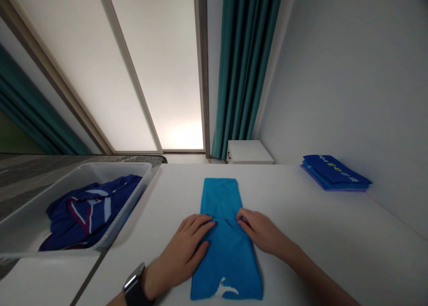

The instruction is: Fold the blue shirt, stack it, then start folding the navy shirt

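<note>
A bright blue folded garment (228, 252) lies lengthwise on the white table, a white print near its close end and wrinkles across its middle. Resting over its left edge is my left hand (187, 246), fingers stretched out on the fabric, a dark watch on the wrist. On the opposite edge, my right hand (256, 228) has its fingers curled and pinched together on the cloth. The fold under the right fingertips is partly hidden.
To the left stands a white plastic bin (133, 167) holding a crumpled dark blue garment (96, 212) with white and red stripes. A stack of folded blue garments (334, 172) sits at the table's right, near the wall. A white cabinet (249, 152) stands beyond the table (284, 194).
</note>
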Available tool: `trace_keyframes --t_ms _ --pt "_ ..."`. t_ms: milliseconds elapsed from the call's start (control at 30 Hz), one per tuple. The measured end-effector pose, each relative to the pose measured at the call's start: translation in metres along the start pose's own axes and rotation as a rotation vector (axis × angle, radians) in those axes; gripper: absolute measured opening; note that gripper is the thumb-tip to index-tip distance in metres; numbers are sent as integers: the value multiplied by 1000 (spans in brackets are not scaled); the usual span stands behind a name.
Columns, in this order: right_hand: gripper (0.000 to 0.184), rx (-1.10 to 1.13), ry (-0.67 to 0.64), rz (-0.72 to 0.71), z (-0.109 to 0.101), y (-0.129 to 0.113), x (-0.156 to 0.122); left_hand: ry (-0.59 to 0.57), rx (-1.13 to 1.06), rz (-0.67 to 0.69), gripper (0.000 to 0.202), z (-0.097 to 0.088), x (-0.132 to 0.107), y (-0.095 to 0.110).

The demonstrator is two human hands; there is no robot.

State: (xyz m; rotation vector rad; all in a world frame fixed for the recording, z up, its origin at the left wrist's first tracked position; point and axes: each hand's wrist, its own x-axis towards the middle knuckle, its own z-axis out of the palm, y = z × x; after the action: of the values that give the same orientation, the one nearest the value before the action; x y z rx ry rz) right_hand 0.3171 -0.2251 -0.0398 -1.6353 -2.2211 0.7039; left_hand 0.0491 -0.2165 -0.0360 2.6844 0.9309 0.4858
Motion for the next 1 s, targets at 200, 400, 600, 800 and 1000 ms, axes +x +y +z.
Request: trace_keyframes --t_ms 200,400,600,800,1000 --pt "17 33 14 -6 -1 0 -1 48 49 -57 35 -6 22 -7" --pt "17 47 49 -38 0 2 -2 -51 133 190 8 -4 13 46" --pt "17 35 46 -57 1 5 -2 -176 206 294 37 8 8 61" --pt "18 55 48 -52 0 3 -2 -105 305 343 27 26 4 63" --pt "19 73 58 -33 0 1 -2 -18 414 468 9 36 -1 66"
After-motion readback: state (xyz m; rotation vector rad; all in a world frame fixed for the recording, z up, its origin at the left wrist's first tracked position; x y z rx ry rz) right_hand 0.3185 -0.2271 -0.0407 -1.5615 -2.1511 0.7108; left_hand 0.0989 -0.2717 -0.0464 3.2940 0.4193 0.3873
